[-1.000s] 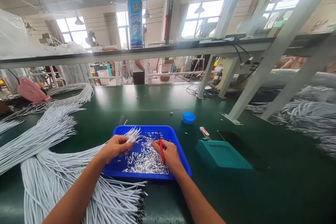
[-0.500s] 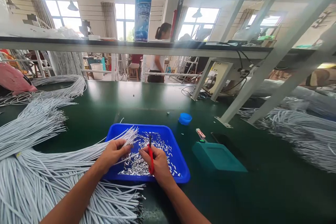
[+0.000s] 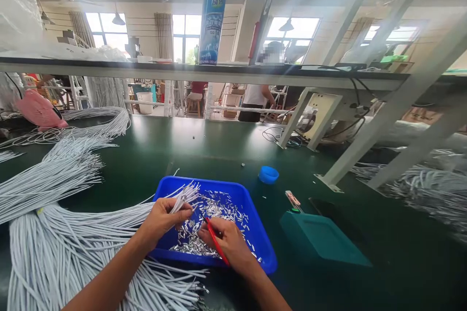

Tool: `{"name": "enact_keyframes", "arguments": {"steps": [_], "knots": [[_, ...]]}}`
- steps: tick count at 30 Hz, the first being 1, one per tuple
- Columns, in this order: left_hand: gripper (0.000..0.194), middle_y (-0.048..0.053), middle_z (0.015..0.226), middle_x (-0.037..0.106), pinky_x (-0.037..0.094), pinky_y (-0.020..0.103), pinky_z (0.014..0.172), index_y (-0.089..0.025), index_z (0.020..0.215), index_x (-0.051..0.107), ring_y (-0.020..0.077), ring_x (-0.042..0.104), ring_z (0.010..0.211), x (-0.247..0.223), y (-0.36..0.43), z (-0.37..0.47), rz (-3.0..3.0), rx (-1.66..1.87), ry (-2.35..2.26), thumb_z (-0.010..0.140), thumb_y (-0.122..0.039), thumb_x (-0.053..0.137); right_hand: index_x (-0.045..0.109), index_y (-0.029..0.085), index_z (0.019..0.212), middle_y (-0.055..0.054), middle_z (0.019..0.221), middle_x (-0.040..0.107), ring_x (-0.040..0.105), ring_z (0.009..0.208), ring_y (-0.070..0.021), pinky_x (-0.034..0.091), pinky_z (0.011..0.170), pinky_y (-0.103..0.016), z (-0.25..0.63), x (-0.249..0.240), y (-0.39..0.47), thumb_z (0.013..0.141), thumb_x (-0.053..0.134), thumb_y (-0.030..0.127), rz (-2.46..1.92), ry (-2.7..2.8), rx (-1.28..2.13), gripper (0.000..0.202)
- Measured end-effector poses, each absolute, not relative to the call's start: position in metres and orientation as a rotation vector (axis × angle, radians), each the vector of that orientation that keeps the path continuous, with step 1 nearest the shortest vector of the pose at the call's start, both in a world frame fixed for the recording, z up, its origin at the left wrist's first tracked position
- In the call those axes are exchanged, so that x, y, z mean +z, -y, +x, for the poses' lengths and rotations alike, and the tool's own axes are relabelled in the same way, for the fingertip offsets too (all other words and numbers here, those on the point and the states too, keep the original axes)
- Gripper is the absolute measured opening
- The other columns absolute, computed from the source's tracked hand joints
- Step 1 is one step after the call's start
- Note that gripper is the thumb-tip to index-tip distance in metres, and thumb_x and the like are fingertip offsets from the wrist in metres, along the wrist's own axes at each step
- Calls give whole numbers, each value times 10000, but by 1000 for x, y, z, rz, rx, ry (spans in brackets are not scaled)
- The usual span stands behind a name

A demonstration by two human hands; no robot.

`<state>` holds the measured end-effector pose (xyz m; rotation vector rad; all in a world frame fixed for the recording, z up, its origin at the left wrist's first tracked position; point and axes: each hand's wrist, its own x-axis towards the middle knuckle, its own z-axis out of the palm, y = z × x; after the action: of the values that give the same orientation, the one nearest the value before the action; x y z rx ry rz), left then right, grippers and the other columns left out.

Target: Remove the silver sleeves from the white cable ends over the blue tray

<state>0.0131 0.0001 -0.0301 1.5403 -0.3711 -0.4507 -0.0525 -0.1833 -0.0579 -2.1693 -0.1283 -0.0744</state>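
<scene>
My left hand (image 3: 166, 219) is closed round a bunch of thin white wires (image 3: 120, 218), whose ends fan out over a blue tray (image 3: 268, 248). Small silvery metal pieces (image 3: 195, 238) are scattered across the tray's floor. Over the tray's front part, my right hand (image 3: 226, 240) grips a red-handled tool (image 3: 218, 243) with a dark tip pointing up and left toward the wire ends. The right fingertips are close to the metal pieces; whether they pinch one is too small to tell.
A small blue cup (image 3: 268, 175) and a teal box (image 3: 323, 238) stand right of the tray. White wire bundles (image 3: 47, 252) cover the left. Behind are a shelf (image 3: 168, 72) with a spray can (image 3: 212, 24), metal braces and a person (image 3: 253, 97).
The view has shifted, so the bench things sit further right and lower. The red tool has tilted from nearly upright to leaning left. The standing person in the background has moved right.
</scene>
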Motion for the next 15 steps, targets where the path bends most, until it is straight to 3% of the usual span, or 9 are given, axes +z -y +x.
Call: {"name": "enact_keyframes", "arguments": {"steps": [6,9,12,15], "knots": [[313,-33,541,473,306,210,483,-129,785,650,87,398,493,-29,-1,9,1652,-393,454,683,-423,684,371,166,494,30,516,400,348,524,-97,197,507,-241,-54,-61,179,787,505,454,-2283,122,-123,432],[266,5,627,563,360,234,553,-146,783,666,129,478,579,-31,3,8,1816,-209,524,720,-404,647,290,167,486,34,498,363,318,503,-91,167,501,-248,-53,-63,180,786,506,442,-2331,117,-172,460],[227,38,766,646,414,261,662,-173,788,693,184,562,718,-35,6,11,1966,3,583,746,-385,621,288,165,487,34,493,365,303,489,-86,147,497,-250,-52,-65,181,795,502,430,-2366,97,-216,459],[223,31,752,656,429,262,670,-184,742,696,191,573,712,-39,2,9,1995,60,605,735,-397,631,316,158,467,42,473,354,289,471,-77,137,490,-247,-52,-68,177,795,528,409,-2400,64,-265,464]]}}
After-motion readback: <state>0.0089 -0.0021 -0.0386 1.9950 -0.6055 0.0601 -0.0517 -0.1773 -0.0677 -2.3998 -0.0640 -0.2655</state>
